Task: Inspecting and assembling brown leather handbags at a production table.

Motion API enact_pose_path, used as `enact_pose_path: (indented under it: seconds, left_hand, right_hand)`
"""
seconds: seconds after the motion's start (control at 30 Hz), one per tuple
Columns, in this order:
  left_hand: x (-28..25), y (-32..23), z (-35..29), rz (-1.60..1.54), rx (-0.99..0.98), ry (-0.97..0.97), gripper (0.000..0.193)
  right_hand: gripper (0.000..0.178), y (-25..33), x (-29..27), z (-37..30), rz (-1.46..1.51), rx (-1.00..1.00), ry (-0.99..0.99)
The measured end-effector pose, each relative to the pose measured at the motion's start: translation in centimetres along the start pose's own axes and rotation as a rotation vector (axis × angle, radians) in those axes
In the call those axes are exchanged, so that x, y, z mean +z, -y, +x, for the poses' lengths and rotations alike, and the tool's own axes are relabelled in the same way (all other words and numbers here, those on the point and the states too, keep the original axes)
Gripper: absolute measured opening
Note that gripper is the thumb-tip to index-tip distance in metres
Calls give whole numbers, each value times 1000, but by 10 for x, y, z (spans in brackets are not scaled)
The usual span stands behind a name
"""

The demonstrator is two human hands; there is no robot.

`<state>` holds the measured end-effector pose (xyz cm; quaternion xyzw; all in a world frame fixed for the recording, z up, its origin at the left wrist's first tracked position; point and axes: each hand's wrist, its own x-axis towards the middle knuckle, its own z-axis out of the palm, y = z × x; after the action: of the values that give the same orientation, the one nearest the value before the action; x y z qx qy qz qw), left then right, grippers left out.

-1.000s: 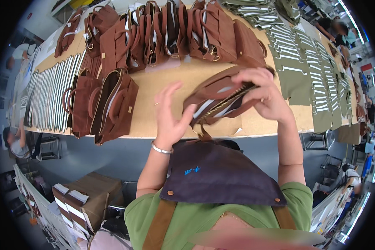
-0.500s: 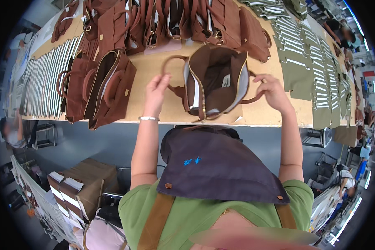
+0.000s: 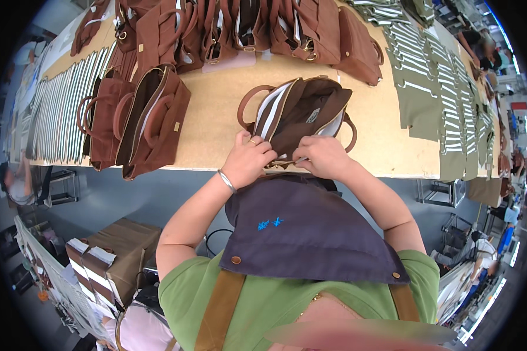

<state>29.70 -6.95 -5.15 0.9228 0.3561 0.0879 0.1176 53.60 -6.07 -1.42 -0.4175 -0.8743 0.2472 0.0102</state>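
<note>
A brown handbag stands unzipped at the table's near edge, its dark brown lining and a small pale label showing inside. One rounded handle sticks out on its left, the other on its right. My left hand is closed on the near left part of the bag's rim, fingers curled over it. Opposite, my right hand pinches the near right part of the rim. A short stretch of the zipped edge lies between both hands. My fingertips are partly hidden by the bag's edge.
Several finished-looking brown handbags line the table's far side, and two more stand at left. Beside those lies a row of white-edged flat pieces. Overlapping olive panels with white strips cover the right side. A wrapped carton sits behind me at left.
Both hands have left the bag's handles at the sides and come together at its near rim. The bag's mouth has narrowed and its handles now stand loose.
</note>
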Motion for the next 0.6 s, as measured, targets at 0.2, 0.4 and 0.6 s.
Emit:
enact_pose_path:
  seconds: [0.2,0.4,0.6]
  left_hand:
    - [0,12,13,-150,26,29,14]
    - [-7,22,51,-409,-389,-451,10]
    - [-8,17,70,-487,-403,-194,10]
  right_hand:
    - [11,-9,-5,-1,164,11,-40]
    - [12,-32,1,3,220,113,-224]
    - [17,-22,1,7,27,276,-308]
